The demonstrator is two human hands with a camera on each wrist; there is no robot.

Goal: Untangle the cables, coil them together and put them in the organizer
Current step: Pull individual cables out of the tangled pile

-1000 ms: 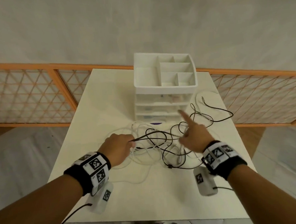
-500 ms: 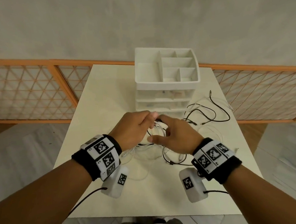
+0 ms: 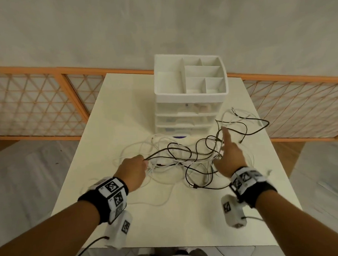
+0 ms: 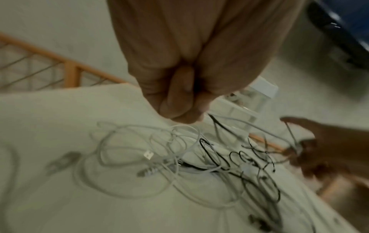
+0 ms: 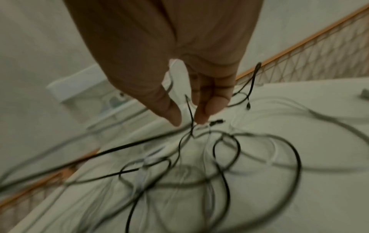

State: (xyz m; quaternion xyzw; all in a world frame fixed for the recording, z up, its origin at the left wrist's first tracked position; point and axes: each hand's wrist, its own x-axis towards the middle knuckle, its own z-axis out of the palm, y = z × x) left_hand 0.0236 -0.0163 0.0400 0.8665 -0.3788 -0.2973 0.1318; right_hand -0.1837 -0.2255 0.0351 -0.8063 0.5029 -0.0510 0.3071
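A tangle of black cable (image 3: 179, 148) and white cable (image 3: 164, 202) lies on the white table (image 3: 123, 110) in front of the white drawer organizer (image 3: 191, 97), whose top tray compartments hold nothing. My left hand (image 3: 143, 163) is a fist left of the tangle and grips one end of the black cable (image 4: 216, 124). My right hand (image 3: 225, 152) hovers over the tangle's right side with its index finger pointing up. A thin black cable (image 5: 189, 115) runs up between its thumb and curled fingers (image 5: 207, 110). Both wrist views are blurred.
An orange lattice fence (image 3: 34, 104) runs behind the table. Loose black cable ends (image 3: 258, 120) spread toward the right edge, beside the organizer. A small purple item (image 3: 180, 136) sits at the organizer's foot. Bare table lies left of the organizer and near me.
Half a second ago both hands met close together in front of the organizer. They have since pulled apart, left hand leftward and right hand rightward, stretching the black cable between them.
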